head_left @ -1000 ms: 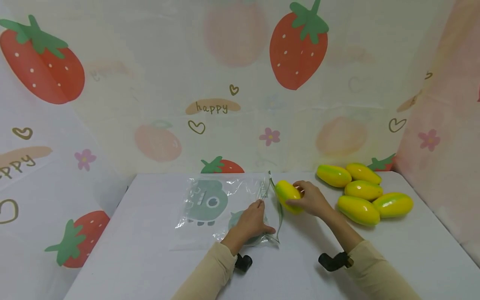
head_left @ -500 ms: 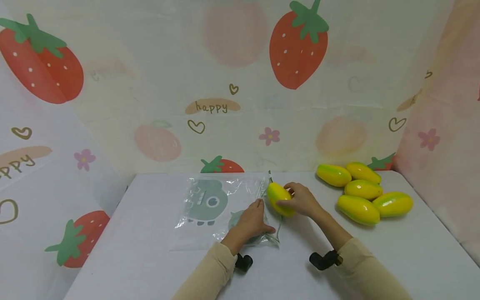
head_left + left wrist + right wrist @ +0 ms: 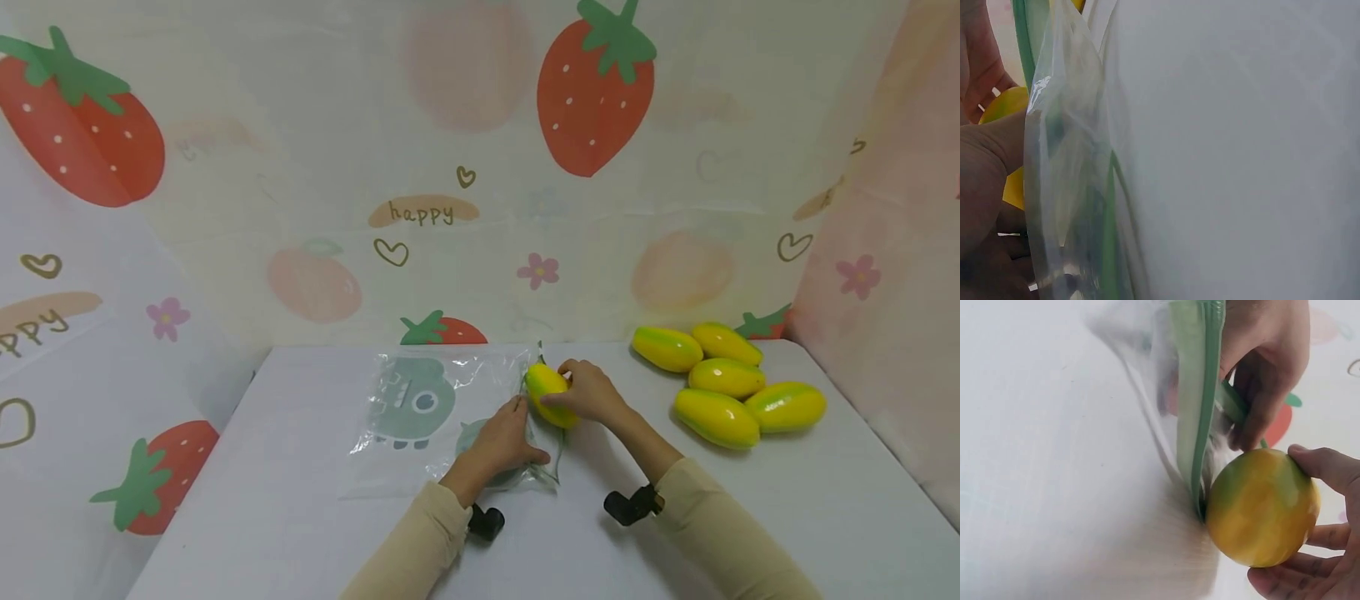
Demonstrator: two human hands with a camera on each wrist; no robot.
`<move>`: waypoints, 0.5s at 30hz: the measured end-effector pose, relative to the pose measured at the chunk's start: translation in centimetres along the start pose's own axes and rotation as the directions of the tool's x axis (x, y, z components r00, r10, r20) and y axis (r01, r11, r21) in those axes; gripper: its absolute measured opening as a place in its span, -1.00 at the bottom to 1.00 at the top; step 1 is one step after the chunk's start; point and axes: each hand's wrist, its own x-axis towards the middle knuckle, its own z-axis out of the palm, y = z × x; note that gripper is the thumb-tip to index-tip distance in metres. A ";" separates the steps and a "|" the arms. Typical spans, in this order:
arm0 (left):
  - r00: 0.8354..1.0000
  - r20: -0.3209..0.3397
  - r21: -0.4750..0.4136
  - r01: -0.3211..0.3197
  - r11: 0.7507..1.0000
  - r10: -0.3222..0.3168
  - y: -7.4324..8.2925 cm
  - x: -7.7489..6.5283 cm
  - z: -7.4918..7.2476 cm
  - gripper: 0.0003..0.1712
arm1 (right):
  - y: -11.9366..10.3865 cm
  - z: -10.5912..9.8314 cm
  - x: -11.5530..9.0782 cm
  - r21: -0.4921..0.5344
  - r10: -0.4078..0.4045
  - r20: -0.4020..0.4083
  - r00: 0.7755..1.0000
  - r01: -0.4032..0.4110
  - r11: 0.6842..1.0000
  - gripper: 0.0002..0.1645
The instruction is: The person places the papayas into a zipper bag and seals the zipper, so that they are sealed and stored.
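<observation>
A clear zip bag (image 3: 480, 371) with a green monster print lies flat, its green-edged mouth facing right. My left hand (image 3: 501, 439) lies over it and holds the mouth edge; in the right wrist view the fingers of that hand (image 3: 1266, 369) bend around the green zip strip (image 3: 1207, 400), which stands parted. My right hand (image 3: 594, 393) grips a yellow-green mango (image 3: 546, 390) by its right end. The fruit's far end is right at the bag mouth, and in the right wrist view the mango (image 3: 1263, 509) borders the zip strip. In the left wrist view the bag film (image 3: 1063, 181) partly hides the left hand.
Several more mangoes (image 3: 716, 419) lie grouped at the back right of the white table (image 3: 247, 467). Behind the table hangs a cloth backdrop (image 3: 322, 158) printed with strawberries. A black camera (image 3: 633, 505) is on the right wrist.
My right hand has carried the mango leftward, from just right of the bag mouth to over its edge. My left hand and the bag stay nearly in place.
</observation>
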 end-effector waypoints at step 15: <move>0.984 -0.179 -0.037 -0.022 0.999 0.015 -0.2 -0.1 0.4 -0.08 | 0.1 0.1 -0.2 0.021 0.003 -0.006 1.000 -0.003 1.000 -0.24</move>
